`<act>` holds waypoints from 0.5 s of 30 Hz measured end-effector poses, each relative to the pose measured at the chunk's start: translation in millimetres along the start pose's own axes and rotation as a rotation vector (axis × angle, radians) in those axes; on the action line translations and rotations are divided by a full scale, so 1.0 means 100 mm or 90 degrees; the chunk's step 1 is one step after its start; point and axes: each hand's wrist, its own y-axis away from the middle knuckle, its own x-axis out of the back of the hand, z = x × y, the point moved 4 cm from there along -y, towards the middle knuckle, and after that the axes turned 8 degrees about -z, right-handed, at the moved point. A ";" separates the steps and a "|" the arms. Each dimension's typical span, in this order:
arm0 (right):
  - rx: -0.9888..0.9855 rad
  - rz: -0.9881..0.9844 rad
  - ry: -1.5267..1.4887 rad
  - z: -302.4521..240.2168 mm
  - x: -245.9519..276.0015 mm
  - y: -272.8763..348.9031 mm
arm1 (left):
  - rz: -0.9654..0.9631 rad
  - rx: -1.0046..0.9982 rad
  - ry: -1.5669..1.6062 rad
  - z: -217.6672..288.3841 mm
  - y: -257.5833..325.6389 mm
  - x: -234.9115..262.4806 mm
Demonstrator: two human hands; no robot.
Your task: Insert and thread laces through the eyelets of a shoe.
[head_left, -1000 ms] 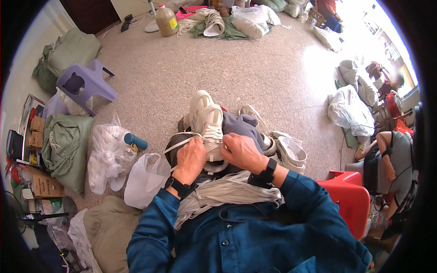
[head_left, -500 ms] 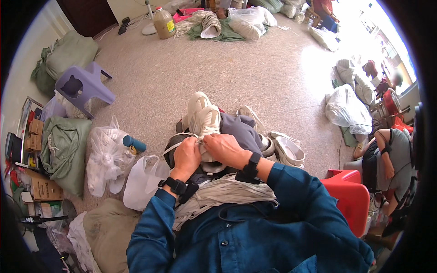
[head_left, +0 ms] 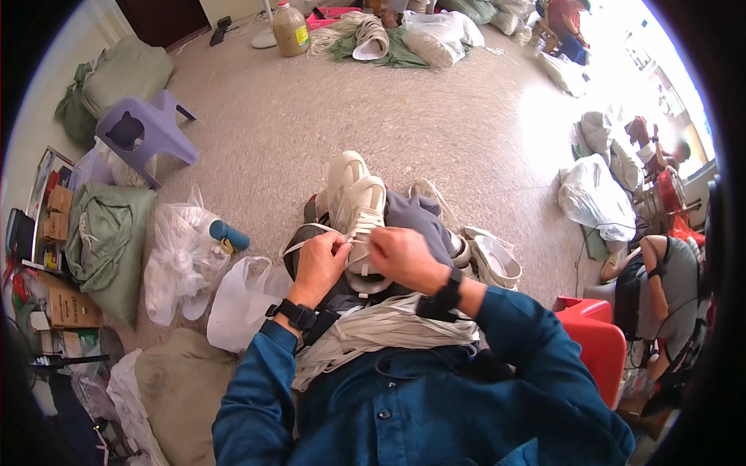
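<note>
Head camera view: a cream sneaker [head_left: 367,196] sits at the centre of the frame, between a worker's two hands. The left hand [head_left: 317,266] pinches a white lace [head_left: 317,227] between closed fingertips; the right hand [head_left: 407,256], blurred, curls over the shoe's right side, its grip impossible to tell. A lace bundle [head_left: 365,338] lies below.

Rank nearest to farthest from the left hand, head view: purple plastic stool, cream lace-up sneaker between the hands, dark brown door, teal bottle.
From the left hand:
1. Cream lace-up sneaker, just right
2. Teal bottle, left
3. Purple plastic stool, upper left
4. Dark brown door, top edge, left of centre
</note>
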 end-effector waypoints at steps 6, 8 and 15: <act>-0.328 0.147 0.257 1.56 1.02 1.40 | 0.030 -0.019 0.005 -0.02 0.03 -0.02; -0.470 0.072 0.263 2.07 1.23 2.03 | 0.028 -0.035 -0.005 -0.01 0.02 -0.02; -0.200 0.108 0.109 1.60 0.89 1.62 | 0.036 -0.043 -0.014 0.12 -0.14 0.01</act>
